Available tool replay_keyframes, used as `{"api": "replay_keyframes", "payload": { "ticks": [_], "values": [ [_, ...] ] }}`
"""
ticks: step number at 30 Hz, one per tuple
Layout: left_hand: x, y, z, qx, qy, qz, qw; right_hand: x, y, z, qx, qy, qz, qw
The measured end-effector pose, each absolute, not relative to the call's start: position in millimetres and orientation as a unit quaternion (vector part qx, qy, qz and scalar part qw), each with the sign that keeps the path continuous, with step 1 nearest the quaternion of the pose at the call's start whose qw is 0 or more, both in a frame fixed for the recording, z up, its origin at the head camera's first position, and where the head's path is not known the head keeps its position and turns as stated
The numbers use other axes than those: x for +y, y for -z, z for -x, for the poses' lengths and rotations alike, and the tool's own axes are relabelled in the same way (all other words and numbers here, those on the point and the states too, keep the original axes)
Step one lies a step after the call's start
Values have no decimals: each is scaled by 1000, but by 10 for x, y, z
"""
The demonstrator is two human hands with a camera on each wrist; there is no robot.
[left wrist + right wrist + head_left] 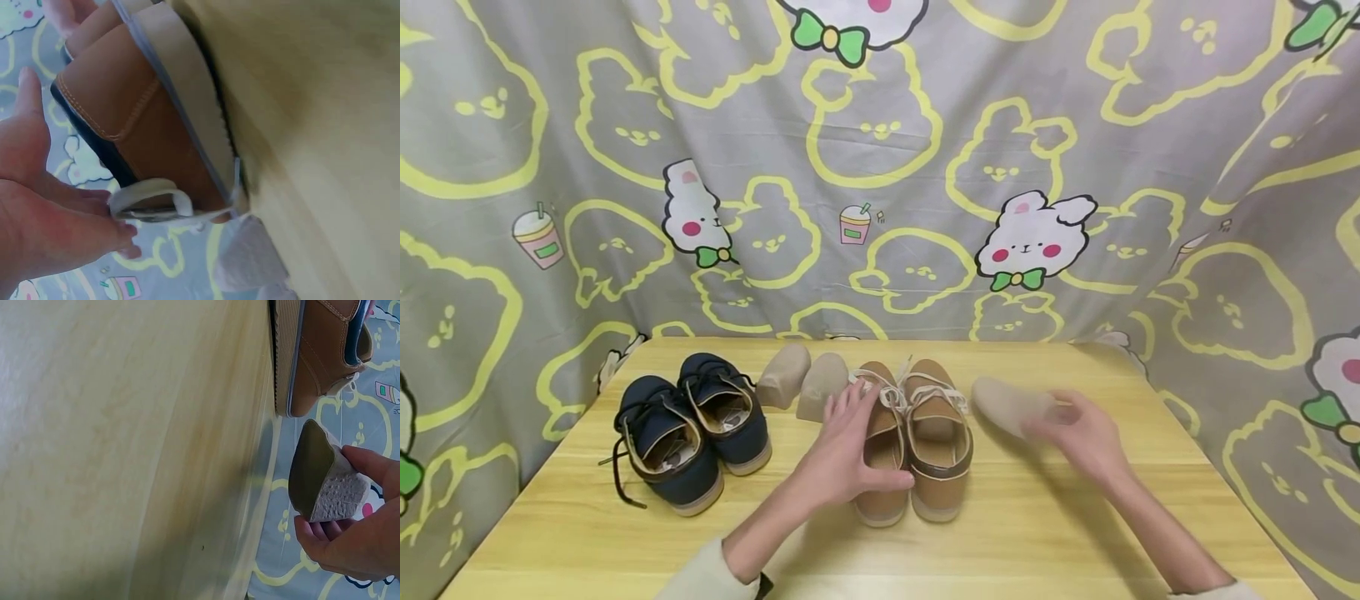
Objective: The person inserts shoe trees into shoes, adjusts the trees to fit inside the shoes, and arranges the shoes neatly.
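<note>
A pair of brown lace-up shoes stands side by side with heels toward me, the left shoe (880, 500) and the right shoe (937, 492). My left hand (842, 458) is over the left brown shoe, thumb spread near its heel and fingers by the white laces (153, 190). To the right of the pair, my right hand (1086, 437) pinches a grey molded-pulp shoe insert (1003, 404) by its blunt end, above the table. The right wrist view shows thumb and fingers on either side of the insert (340, 497). A greyish shape shows inside the right brown shoe.
Two more pulp inserts, one (784, 375) and another (823, 387), lie left of the brown shoes. A pair of navy lace-up shoes (688, 483) stands farther left on the wooden table (1037, 533). A patterned curtain (917, 200) hangs behind and at both sides.
</note>
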State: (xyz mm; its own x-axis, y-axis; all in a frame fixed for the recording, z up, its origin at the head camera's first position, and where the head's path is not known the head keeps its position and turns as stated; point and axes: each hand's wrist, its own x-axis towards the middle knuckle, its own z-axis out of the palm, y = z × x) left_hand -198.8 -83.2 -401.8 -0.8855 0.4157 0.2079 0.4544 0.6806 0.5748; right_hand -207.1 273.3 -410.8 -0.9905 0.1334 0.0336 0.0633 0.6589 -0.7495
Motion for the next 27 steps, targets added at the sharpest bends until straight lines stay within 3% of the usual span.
{"api": "replay_keyframes", "payload": {
  "ticks": [14, 27],
  "values": [
    [-920, 4209, 1984, -884, 414, 210, -50, 2704, 4104, 2072, -913, -401, 42, 54],
    [-954, 4236, 2030, -879, 413, 225, -84, 2698, 4108, 2081, -910, -409, 42, 55]
  ]
}}
